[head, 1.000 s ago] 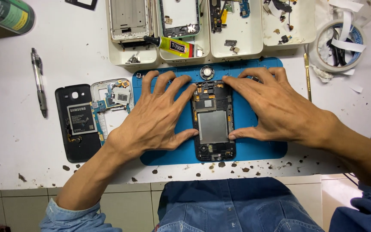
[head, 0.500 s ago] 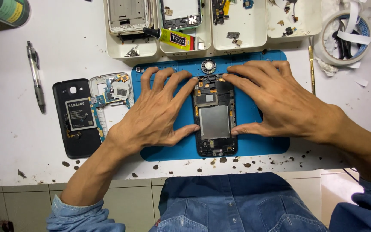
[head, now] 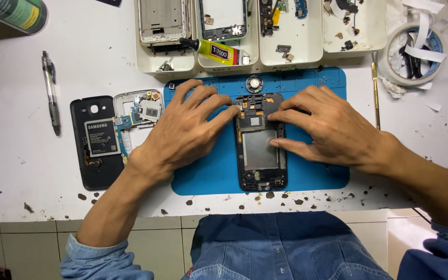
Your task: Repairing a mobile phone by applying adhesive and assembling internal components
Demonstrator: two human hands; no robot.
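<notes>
Head view: 2 hands, left hand (head: 185, 132) and right hand (head: 333, 129), fingers spread, press 1 phone frame (head: 260, 150).

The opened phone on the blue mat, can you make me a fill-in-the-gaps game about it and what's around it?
1. The opened phone lies on a mat coloured ____.
2. Both hands, the left hand and the right hand, have their fingertips on the ____.
3. The black back cover lies on the white table to the ____ of the mat.
4. The small round speaker part sits just ____ the phone in the picture.

Missing words: blue; phone; left; above
</notes>
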